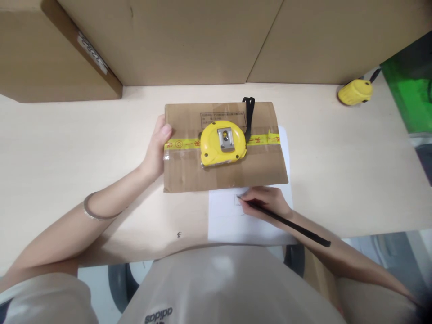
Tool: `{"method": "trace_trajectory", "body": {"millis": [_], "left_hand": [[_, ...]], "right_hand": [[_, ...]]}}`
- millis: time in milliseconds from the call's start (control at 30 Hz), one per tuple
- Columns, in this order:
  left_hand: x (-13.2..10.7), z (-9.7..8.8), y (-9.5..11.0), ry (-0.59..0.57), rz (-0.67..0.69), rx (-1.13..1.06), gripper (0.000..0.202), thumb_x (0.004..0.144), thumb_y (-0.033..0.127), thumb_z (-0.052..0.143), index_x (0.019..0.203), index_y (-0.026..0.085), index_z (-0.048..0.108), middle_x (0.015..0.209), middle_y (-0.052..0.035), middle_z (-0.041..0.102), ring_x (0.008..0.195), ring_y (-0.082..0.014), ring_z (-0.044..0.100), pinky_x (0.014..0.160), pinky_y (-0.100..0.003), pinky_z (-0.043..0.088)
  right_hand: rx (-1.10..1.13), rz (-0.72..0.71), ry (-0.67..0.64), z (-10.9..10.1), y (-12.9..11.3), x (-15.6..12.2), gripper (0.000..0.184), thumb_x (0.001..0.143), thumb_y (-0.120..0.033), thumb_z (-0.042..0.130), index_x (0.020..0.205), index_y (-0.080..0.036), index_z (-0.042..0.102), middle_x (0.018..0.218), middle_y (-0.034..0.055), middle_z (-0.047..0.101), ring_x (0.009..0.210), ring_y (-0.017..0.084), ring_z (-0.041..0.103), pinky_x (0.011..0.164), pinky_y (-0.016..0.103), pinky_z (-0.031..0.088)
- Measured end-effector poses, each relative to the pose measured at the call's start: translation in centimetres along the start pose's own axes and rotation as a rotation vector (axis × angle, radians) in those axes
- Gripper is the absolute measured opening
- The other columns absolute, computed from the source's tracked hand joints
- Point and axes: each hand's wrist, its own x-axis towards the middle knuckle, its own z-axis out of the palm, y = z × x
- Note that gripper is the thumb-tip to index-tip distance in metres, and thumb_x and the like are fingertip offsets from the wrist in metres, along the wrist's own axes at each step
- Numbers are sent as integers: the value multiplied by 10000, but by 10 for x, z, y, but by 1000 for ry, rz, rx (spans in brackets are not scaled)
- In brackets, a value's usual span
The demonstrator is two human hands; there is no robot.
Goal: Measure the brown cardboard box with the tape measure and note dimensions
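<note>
A pale wooden table (337,180) carries a flat cardboard parcel (189,173), which overlaps a white paper sheet (229,225). Large cardboard boxes (189,40) stand along its back edge, and a small yellow tool (355,92) lies far right.

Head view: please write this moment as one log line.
left hand: holds cardboard box edge | right hand: pen tip on paper sheet | tape measure: on box | second tape measure: far right of desk
</note>
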Motion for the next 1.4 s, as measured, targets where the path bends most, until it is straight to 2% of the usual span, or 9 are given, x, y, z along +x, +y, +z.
{"method": "trace_trajectory", "body": {"millis": [200,467,967,1033,1133,1200,1267,1333,1400], "left_hand": [[0,1,1,6,-10,-17,458,815,598,656,1113,264,561,1332,-32,617,1341,-302,507,1088,-430,417],[1,0,1,2,14,24,471,817,615,648,1110,255,570,1294,-49,632,1327,-319,517,1071,-445,429],[-1,2,2,11,-16,-24,473,811,594,665,1124,254,561,1341,-40,614,1354,-310,496,1113,-434,398],[-1,2,1,8,-16,-37,466,809,583,669,1121,253,562,1330,-40,621,1349,-308,503,1100,-431,410],[0,2,1,-2,1,-27,467,815,581,658,1126,248,561,1311,-42,633,1348,-307,506,1071,-421,433],[0,3,1,6,2,-31,475,809,584,659,1121,241,559,1304,-43,635,1337,-303,519,1058,-408,443],[0,4,2,16,-2,-40,482,804,578,661,1123,233,556,1299,-48,635,1313,-296,541,1047,-398,449],[0,4,3,10,-4,-33,475,810,569,656,1125,227,553,1293,-57,640,1292,-294,555,1038,-402,456],[-1,5,5,6,-5,-24,462,819,560,647,1129,230,554,1283,-57,649,1277,-293,560,1041,-417,456]], "right_hand": [[14,-13,68,7,8,-5,165,812,-140,608,667,-216,586,566,-21,617,458,95,543,476,206,444],[3,-1,15,-1,0,-1,161,837,-140,609,693,-212,623,616,-10,667,506,100,595,512,203,485],[37,-53,79,5,3,-4,161,813,-118,607,680,-207,590,594,-17,627,472,84,555,469,195,450],[60,-73,102,0,3,-7,134,829,-139,616,720,-209,585,621,-17,626,463,75,543,446,191,437],[29,-132,104,-19,2,-12,109,830,-131,654,827,-219,589,670,-29,621,491,71,550,462,185,454],[-96,-152,83,-36,3,-13,141,843,-97,646,879,-223,594,695,-31,611,532,79,553,493,194,462],[-353,-170,53,-50,6,-14,131,881,-83,598,877,-214,599,720,-15,604,573,96,546,509,214,443],[-652,-198,28,-56,13,-14,149,911,-89,554,817,-196,598,731,12,600,631,124,555,526,246,415],[-844,-225,15,-54,22,-14,205,921,-87,526,753,-186,588,722,28,587,661,143,548,534,272,378]]}}
